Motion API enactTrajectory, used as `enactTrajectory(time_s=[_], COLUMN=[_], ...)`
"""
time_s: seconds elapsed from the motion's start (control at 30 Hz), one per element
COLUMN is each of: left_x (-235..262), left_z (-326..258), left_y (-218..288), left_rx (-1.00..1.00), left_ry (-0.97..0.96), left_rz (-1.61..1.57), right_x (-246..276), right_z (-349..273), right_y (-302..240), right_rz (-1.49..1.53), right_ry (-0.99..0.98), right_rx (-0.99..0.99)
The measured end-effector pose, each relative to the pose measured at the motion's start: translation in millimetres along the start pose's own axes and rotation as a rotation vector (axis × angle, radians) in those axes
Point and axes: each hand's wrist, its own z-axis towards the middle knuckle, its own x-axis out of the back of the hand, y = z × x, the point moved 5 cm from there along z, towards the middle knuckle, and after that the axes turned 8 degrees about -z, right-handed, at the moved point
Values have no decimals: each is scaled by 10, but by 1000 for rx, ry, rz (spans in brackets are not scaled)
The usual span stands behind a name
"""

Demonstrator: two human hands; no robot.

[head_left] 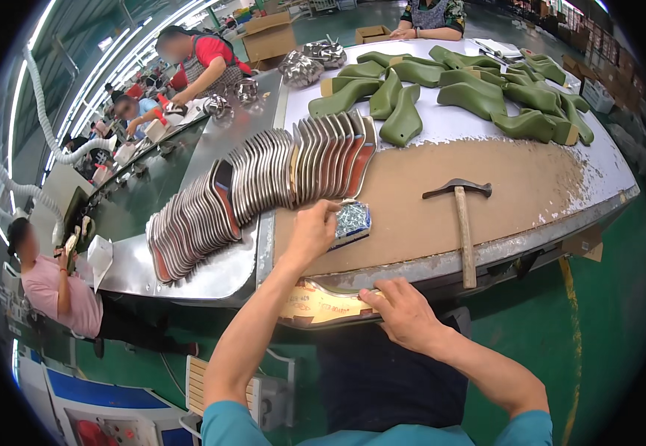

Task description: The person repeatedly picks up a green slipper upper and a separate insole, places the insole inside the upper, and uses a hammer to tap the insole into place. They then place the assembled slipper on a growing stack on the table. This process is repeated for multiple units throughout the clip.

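Observation:
My left hand (pixel 315 232) reaches to a small blue-edged box (pixel 353 236) filled with loose metal nails (pixel 351 217). Its fingers are bent together at the box's near left side; whatever is between them is too small to make out. Down at the table's front edge, my right hand (pixel 405 312) grips the right end of a curved, sole-shaped metal plate (pixel 323 305) with a yellow face bearing handwriting. My left forearm covers part of its left end. A hammer (pixel 463 223) with a wooden handle lies to the right, its handle jutting past the table edge.
Rows of wavy metal plates (pixel 263 178) stand packed on the left. Green shoe lasts (pixel 479 93) are heaped at the back of the worktable (pixel 412 178). Shiny metal bundles (pixel 301 68) sit behind. People (pixel 196 63) work at the left and far side; a slatted stool (pixel 196 379) stands below left.

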Motion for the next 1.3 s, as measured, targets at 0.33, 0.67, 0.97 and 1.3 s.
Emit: enactTrajectory(time_s=[0.33, 0.67, 0.97, 1.3], left_x=[180, -176, -309, -303], left_z=[-168, -1085, -975, -1028], left_y=[201, 668, 826, 878], left_rx=[42, 155, 398, 242], left_ry=[66, -219, -456, -366], left_rz=[-185, -445, 30, 41], right_x=[-8, 608, 825, 1096], right_z=[2, -155, -406, -1028], right_y=[-13, 698, 1510, 620], right_rz=[-8, -285, -144, 397], right_ry=[8, 196, -32, 128], right_rx=[15, -311, -723, -750])
